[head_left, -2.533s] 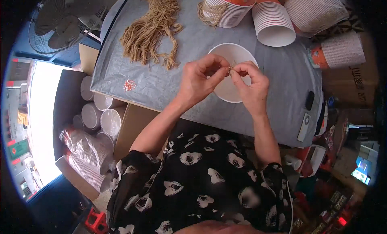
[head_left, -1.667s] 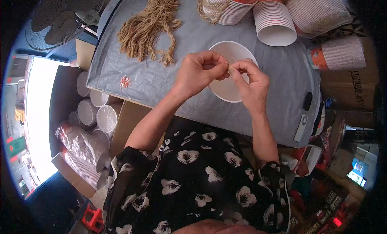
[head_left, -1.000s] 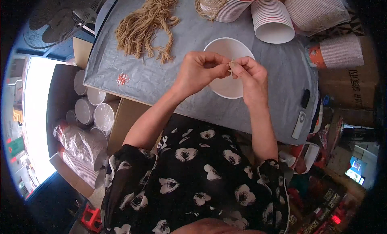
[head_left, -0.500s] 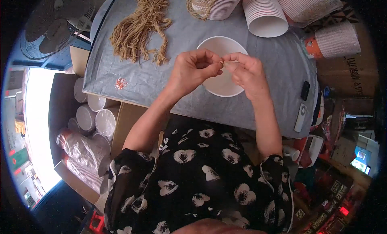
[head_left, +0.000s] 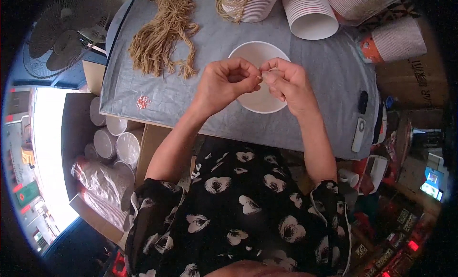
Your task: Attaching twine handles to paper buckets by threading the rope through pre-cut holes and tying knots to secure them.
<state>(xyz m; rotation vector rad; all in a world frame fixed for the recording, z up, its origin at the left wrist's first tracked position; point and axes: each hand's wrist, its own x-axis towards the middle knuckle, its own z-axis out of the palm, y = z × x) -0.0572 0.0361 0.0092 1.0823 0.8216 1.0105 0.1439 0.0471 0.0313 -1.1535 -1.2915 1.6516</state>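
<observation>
A white round bucket point(head_left: 263, 103) stands on the grey-covered counter point(head_left: 334, 110), mouth up, and both hands are above its opening. The left hand point(head_left: 228, 84) comes over the bucket's left side, the right hand point(head_left: 289, 84) over its right side, and they meet near the middle of the mouth. On each hand the thumb and forefinger are drawn together in a tight pinch, tips nearly touching those of the other hand, with a tiny pale piece point(head_left: 260, 78) held between them; it is too small to tell what it is. The other fingers curl loosely inward. Left of the bucket, toward the counter's edge, lies a little scatter of orange and white bits point(head_left: 143, 102). Beyond the bucket to the left, a frayed bundle of tan cord point(head_left: 160, 43) is spread out. Straight beyond the bucket is a striped bucket stack point(head_left: 257, 7) with tan cord draped against its left side; beyond it to the right, another stack point(head_left: 310, 7) lies tipped over, its open mouth facing the person. Well to the right of the bucket, a black object point(head_left: 363, 102) and a slim white device point(head_left: 359, 135) lie near the counter's edge.
</observation>
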